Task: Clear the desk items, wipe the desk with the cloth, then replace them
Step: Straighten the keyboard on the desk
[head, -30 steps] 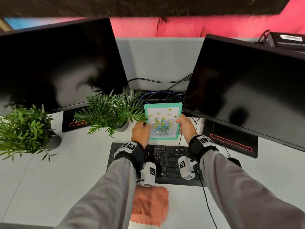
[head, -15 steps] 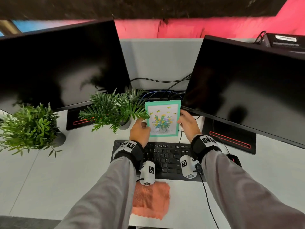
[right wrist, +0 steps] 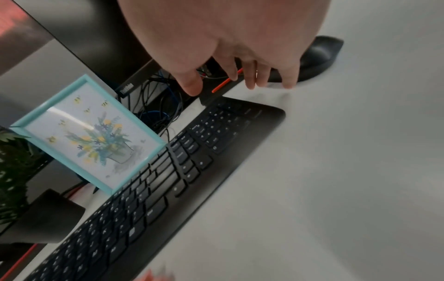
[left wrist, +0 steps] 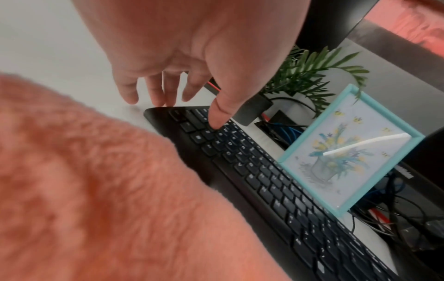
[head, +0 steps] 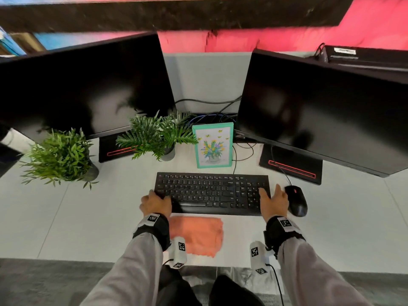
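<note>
A black keyboard (head: 212,193) lies mid-desk. My left hand (head: 157,199) is at its left end: in the left wrist view the thumb (left wrist: 217,121) touches the keys and the fingers (left wrist: 156,95) point down beside the edge. My right hand (head: 272,195) is over the right end with fingers (right wrist: 261,78) spread and holding nothing. A teal picture frame (head: 213,149) with a flower print stands free behind the keyboard. An orange cloth (head: 196,235) lies in front of the keyboard, near the desk's front edge.
A black mouse (head: 297,200) lies just right of my right hand. Two potted plants (head: 161,138) (head: 59,157) stand at the left. Two dark monitors (head: 84,85) (head: 320,107) overhang the back of the desk, with cables (head: 212,115) between them.
Both hands let go of the picture frame, which now stands behind the keyboard. They drew back and apart to the keyboard's two ends.
</note>
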